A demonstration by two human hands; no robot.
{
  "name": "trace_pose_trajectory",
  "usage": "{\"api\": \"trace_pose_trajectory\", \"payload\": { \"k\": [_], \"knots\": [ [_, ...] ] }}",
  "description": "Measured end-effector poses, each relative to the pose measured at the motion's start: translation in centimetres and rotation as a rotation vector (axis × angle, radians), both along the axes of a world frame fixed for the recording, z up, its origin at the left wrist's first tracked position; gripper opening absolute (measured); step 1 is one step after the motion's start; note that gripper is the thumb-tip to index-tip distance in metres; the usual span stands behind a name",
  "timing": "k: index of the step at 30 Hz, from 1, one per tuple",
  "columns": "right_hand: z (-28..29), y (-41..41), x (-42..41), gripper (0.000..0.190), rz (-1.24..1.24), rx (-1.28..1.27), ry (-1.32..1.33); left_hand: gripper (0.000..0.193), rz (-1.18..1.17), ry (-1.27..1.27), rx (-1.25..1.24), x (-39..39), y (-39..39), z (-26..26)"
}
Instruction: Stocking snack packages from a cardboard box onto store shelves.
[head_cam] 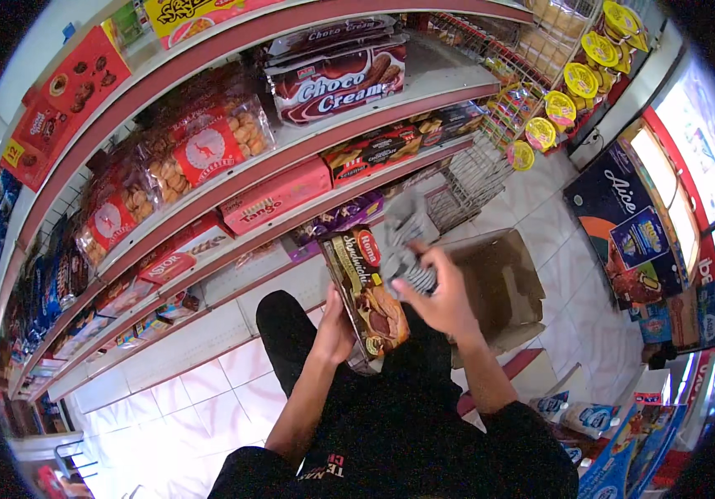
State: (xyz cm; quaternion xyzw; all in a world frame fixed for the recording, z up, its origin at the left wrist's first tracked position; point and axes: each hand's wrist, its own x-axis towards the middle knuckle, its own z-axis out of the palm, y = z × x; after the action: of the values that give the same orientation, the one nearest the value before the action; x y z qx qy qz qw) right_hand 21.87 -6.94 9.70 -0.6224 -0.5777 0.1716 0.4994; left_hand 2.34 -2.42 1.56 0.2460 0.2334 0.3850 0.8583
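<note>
My left hand [336, 324] holds a brown pack of Roma Sandwich biscuits [366, 293] upright in front of my lap, gripping its lower left side. In my right hand [441, 299] is a crumpled grey striped cloth [410, 265], pinched between thumb and fingers beside the pack's upper right edge. The cloth is blurred; whether it touches the pack I cannot tell. Just right of and behind the right hand, an open cardboard box [507, 280] stands on the tiled floor.
Curved shelves ahead carry Choco Cream packs [338, 81], bagged biscuits [207, 150], a pink Tango box [276, 193] and a purple pack [338, 224]. Wire baskets [466, 184] hang by yellow-lidded cups [541, 133]. An Aice freezer [629, 218] stands right; bagged goods [589, 416] lie lower right.
</note>
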Motion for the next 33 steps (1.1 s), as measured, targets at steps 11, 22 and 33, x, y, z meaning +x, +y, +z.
{"api": "trace_pose_trajectory", "payload": {
  "k": [11,22,33],
  "knots": [
    [-0.1,-0.7,-2.5,0.069,0.522,-0.312,-0.276,0.045,-0.095,0.253,-0.148,-1.3,-0.3,-0.3],
    [-1.0,-2.5,-3.6,0.057,0.597,-0.343,-0.431,0.052,-0.067,0.068,-0.125,-1.8,1.8,-2.3],
    [3.6,-1.6,-0.1,0.05,0.157,-0.241,-0.159,0.064,-0.17,0.042,-0.02,-1.2,0.7,-1.4]
  ]
}}
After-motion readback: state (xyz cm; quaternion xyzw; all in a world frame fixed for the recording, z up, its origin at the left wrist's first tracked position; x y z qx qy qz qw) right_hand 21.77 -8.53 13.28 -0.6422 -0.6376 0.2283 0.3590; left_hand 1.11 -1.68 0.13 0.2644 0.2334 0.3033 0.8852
